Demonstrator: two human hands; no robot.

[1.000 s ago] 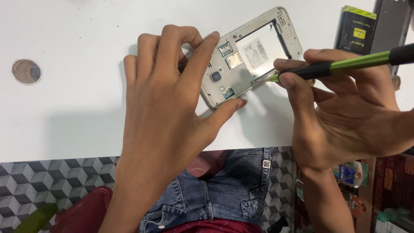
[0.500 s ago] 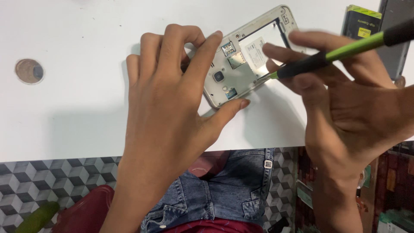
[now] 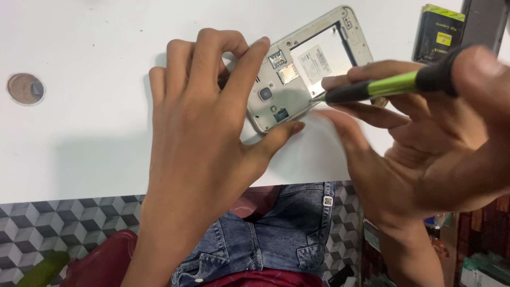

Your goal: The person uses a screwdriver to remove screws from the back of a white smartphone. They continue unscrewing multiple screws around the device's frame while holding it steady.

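White desk [image 3: 79,143]: left hand [image 3: 212,122] pins the opened phone [image 3: 303,69] flat, fingers spread.
Right hand [image 3: 425,143] pinches a green-black screwdriver [image 3: 393,85], tip touching the phone's lower long edge, from the right.

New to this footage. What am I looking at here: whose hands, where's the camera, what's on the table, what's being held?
There is no machine here: a person works with two bare hands. The one picture comes from a camera worn on that person's head, looking down, so you also see their jeans below the table edge.

On the white table lies an opened phone with its back cover off and its battery bay bare. The left hand presses on the phone's near end, fingers spread, thumb at its lower corner. The right hand holds a screwdriver with a green and black handle; its tip meets the phone's frame near the lower right edge.

Also on the table: a black and yellow battery at the top right, and a small round brown disc at the left.
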